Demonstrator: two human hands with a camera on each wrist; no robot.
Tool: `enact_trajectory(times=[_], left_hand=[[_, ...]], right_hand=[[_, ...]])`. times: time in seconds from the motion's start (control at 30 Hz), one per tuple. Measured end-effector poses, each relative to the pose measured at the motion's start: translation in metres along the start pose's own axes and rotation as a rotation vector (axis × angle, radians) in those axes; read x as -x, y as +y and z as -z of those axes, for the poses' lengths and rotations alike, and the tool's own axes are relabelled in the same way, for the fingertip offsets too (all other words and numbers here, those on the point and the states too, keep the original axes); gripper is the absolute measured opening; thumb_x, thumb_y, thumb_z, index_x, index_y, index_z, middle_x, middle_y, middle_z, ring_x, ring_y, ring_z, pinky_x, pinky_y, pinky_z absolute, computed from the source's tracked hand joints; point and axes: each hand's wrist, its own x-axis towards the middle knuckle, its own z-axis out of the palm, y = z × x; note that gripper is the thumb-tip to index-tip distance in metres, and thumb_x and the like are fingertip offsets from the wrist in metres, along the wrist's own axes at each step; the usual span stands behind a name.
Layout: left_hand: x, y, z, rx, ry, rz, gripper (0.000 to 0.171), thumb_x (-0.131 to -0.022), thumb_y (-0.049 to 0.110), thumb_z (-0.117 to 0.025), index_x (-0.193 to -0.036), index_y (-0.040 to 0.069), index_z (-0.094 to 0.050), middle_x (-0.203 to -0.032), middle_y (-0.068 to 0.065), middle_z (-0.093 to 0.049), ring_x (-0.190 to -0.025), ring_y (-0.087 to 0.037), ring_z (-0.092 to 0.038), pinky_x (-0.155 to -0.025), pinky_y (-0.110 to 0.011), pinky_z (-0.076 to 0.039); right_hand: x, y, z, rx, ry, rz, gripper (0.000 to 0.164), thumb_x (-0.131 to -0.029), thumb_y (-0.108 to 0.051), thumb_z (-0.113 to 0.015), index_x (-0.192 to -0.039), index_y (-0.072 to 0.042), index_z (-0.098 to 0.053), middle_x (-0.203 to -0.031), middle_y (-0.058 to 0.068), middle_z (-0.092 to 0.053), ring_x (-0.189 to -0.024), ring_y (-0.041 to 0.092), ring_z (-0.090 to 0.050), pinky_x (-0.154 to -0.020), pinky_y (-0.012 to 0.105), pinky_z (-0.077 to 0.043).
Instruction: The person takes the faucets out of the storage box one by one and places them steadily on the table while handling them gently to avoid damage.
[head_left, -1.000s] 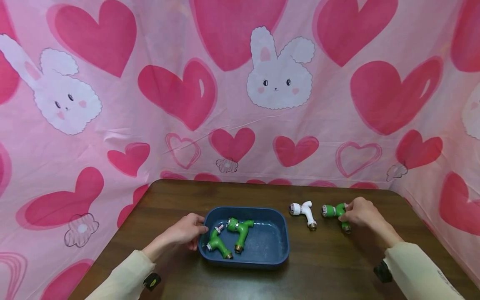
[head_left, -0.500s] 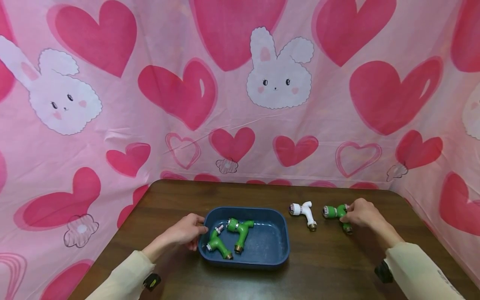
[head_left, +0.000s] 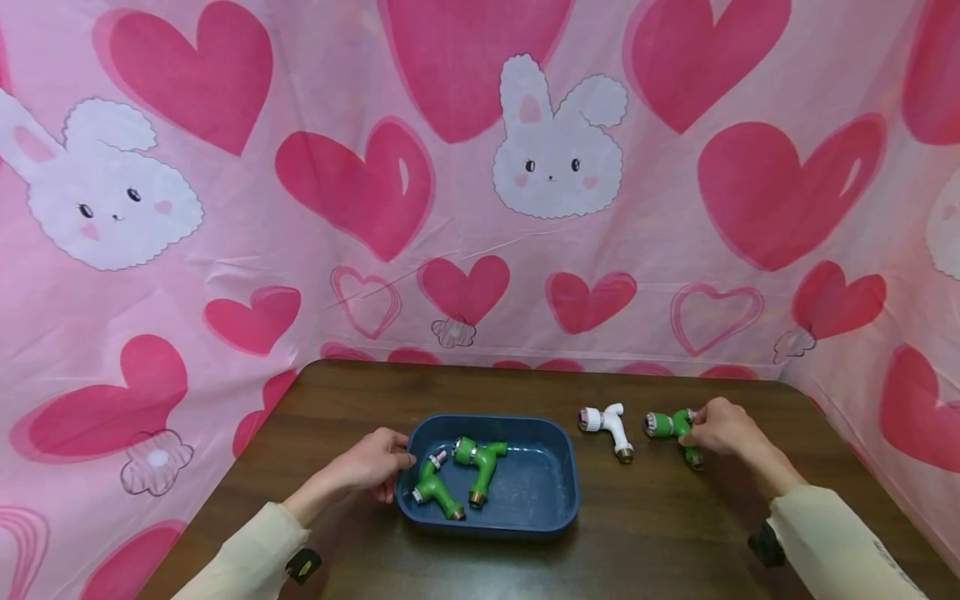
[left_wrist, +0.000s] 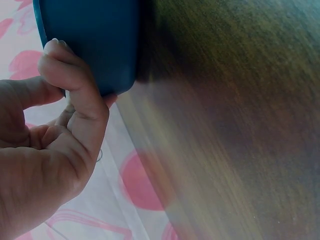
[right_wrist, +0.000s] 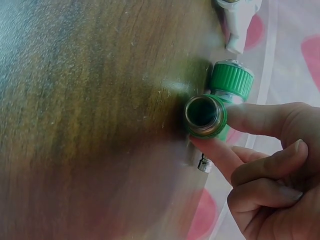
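Observation:
My left hand (head_left: 372,461) grips the left end of a dark blue plastic tub (head_left: 517,528), its thumb at the rim and fingers along the outer wall (left_wrist: 107,45). Two green taps lie in the tub's left half: one tap (head_left: 480,471) with a ribbed green knob, and a smaller tap (head_left: 435,489) nearer the left wall. At the right, my right hand (head_left: 724,427) pinches another green tap (head_left: 663,424) between thumb and index finger. Its threaded brass end (right_wrist: 205,116) faces the right wrist camera. A white tap (head_left: 611,427) lies between this tap and the tub.
All of it stands on a dark brown wooden table (head_left: 360,550). A pink cloth (head_left: 465,225) printed with hearts and rabbits hangs behind and along both sides of the table.
The green tap at my right hand has shifted very slightly to the right. My left hand and the tub stay put. The cloth at the far left has moved leftward.

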Motion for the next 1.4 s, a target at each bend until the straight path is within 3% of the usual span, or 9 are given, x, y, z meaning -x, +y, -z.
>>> enact_trajectory(times=[0.6, 1.23, 1.4], left_hand=[[-0.0023, -0.0001, 0.0004, -0.001, -0.012, -0.027, 0.031, -0.105, 0.005, -0.059, -0.13, -0.013, -0.06, -0.058, -0.008, -0.061, -0.042, -0.01, -0.057, -0.044, -0.029, -0.055], [-0.0018, 0.0016, 0.0001, -0.003, 0.001, -0.011, 0.037, -0.106, 0.006, -0.061, -0.136, -0.014, -0.057, -0.058, -0.008, -0.06, -0.042, -0.012, -0.056, -0.044, -0.03, -0.055], [-0.0001, 0.0008, -0.0008, -0.005, 0.0, -0.008, 0.04, -0.105, 0.006, -0.06, -0.139, -0.015, -0.055, -0.058, -0.008, -0.06, -0.042, -0.012, -0.056, -0.045, -0.03, -0.055]], right_hand=[[-0.0018, 0.0008, 0.0015, 0.026, -0.004, -0.001, 0.042, -0.085, -0.019, -0.082, -0.058, -0.016, -0.05, -0.058, -0.007, -0.038, -0.057, 0.013, -0.038, -0.055, 0.03, -0.032], [0.0028, 0.0011, 0.0028, 0.011, -0.006, -0.061, 0.036, -0.089, -0.027, -0.081, -0.066, -0.015, -0.056, -0.066, -0.003, -0.047, -0.064, 0.018, -0.046, -0.057, 0.032, -0.037], [0.0061, 0.0016, -0.0013, 0.025, -0.005, -0.056, 0.04, -0.091, -0.03, -0.079, -0.064, -0.017, -0.053, -0.064, -0.004, -0.041, -0.062, 0.016, -0.043, -0.056, 0.031, -0.035]])
